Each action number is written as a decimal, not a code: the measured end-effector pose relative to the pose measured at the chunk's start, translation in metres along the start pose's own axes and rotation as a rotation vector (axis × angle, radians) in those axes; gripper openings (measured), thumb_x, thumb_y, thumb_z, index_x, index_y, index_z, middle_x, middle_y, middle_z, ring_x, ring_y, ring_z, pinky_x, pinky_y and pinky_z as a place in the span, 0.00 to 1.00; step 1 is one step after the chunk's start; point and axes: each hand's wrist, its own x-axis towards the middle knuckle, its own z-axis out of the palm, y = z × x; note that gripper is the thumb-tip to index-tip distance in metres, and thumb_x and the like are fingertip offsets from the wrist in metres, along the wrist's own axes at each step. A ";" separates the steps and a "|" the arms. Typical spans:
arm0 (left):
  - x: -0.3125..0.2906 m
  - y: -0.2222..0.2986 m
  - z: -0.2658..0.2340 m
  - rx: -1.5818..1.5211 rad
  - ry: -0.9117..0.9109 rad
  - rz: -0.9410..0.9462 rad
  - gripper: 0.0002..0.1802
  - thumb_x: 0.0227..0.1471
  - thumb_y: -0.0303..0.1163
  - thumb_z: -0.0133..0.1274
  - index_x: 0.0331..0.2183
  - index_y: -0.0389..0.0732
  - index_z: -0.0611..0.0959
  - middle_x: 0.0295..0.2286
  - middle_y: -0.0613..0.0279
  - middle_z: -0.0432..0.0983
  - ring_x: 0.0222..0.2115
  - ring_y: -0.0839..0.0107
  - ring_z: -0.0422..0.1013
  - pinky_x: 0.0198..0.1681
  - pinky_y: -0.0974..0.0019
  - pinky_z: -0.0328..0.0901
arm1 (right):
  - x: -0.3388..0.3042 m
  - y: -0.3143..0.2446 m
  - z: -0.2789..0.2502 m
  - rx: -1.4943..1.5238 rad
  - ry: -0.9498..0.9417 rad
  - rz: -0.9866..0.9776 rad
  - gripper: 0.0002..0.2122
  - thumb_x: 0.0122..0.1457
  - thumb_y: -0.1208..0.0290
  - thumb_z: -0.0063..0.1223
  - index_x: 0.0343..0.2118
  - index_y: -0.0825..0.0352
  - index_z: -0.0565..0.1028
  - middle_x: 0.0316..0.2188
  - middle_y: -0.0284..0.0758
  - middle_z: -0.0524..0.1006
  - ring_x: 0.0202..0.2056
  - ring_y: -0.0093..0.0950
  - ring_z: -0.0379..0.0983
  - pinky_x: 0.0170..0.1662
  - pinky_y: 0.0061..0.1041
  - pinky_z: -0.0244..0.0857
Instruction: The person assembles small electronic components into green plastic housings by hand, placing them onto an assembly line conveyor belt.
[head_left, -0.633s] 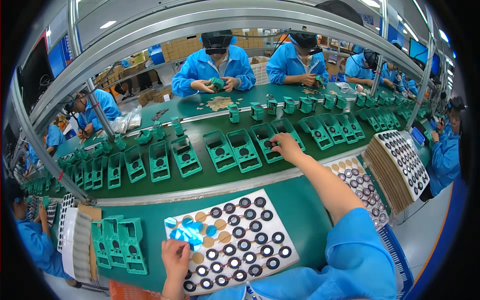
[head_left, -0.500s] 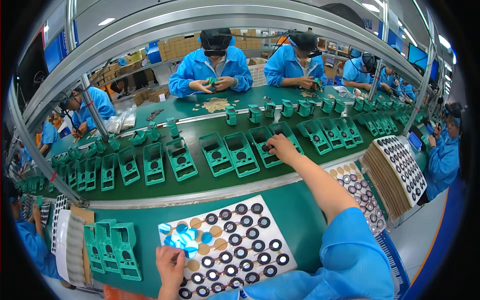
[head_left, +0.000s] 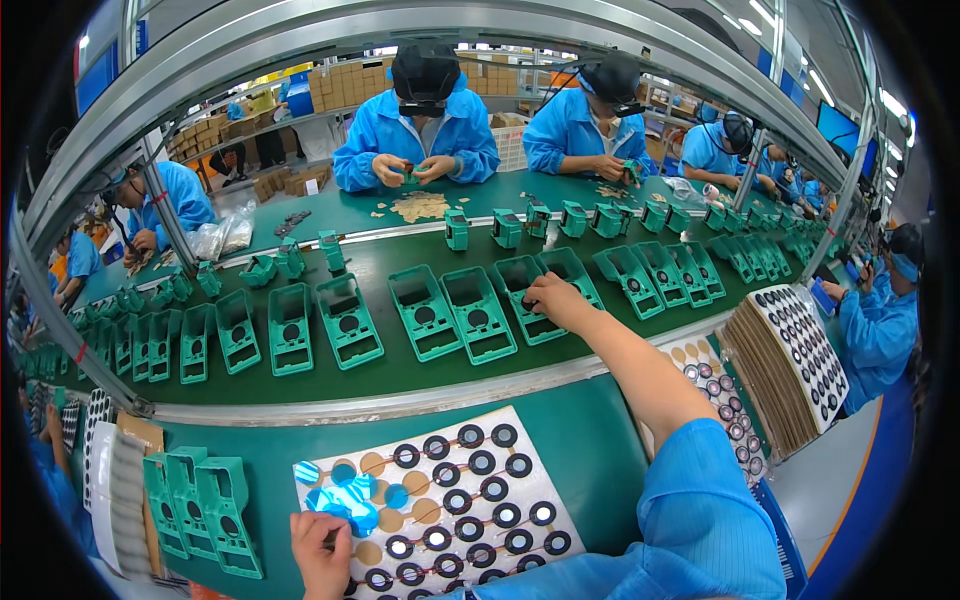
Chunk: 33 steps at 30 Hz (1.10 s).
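Note:
My right hand (head_left: 556, 302) reaches across to a green plastic housing (head_left: 513, 272) in the row on the belt. Its fingers are closed on a round black speaker (head_left: 530, 305) inside that housing, which they partly cover. My left hand (head_left: 322, 560) is low at the left corner of a white foam sheet (head_left: 545, 480), its fingers curled together; whatever they may hold is hidden. Rows of round black speakers (head_left: 469, 530) with pale centres lie on the sheet. Crumpled shiny blue film (head_left: 345, 503) rests beside my left hand, near several bare tan circles (head_left: 426, 510).
Several green housings (head_left: 350, 322) line the dark green belt (head_left: 420, 375), with smaller green parts (head_left: 456, 230) behind. More housings (head_left: 225, 515) stand at my left. A stack of speaker sheets (head_left: 790, 350) stands at right. Co-workers in blue (head_left: 415, 135) sit opposite beneath a metal frame (head_left: 420, 30).
The view has shifted slightly, so the sheet and nearby housings appear farther left and lower. My right hand stays at the same housing. My left hand remains beside the blue film, fingers still curled.

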 end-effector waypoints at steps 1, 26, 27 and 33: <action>0.001 0.002 -0.001 0.006 0.004 0.011 0.05 0.43 0.22 0.52 0.28 0.37 0.78 0.29 0.57 0.72 0.32 0.60 0.65 0.38 0.62 0.61 | -0.001 0.000 0.001 0.026 0.005 0.000 0.10 0.45 0.79 0.55 0.32 0.63 0.75 0.33 0.34 0.71 0.40 0.36 0.65 0.41 0.33 0.64; 0.001 0.005 0.008 0.027 0.142 0.012 0.05 0.34 0.17 0.54 0.20 0.36 0.76 0.21 0.61 0.67 0.27 0.65 0.62 0.29 0.66 0.58 | -0.005 0.007 0.004 0.080 0.043 0.070 0.11 0.45 0.78 0.54 0.34 0.63 0.74 0.33 0.37 0.71 0.40 0.39 0.66 0.43 0.34 0.63; 0.000 0.004 0.008 0.026 0.144 0.015 0.05 0.34 0.17 0.54 0.20 0.36 0.76 0.21 0.61 0.67 0.27 0.65 0.62 0.30 0.66 0.58 | -0.003 0.008 0.002 0.080 0.044 0.068 0.11 0.45 0.78 0.54 0.34 0.63 0.74 0.33 0.37 0.71 0.40 0.39 0.66 0.43 0.34 0.63; 0.001 0.004 0.009 0.018 0.133 -0.015 0.05 0.35 0.18 0.54 0.20 0.36 0.76 0.21 0.61 0.67 0.27 0.65 0.62 0.30 0.66 0.58 | 0.001 0.015 -0.001 0.076 -0.013 0.007 0.12 0.41 0.80 0.56 0.32 0.64 0.71 0.33 0.37 0.71 0.40 0.39 0.65 0.43 0.34 0.62</action>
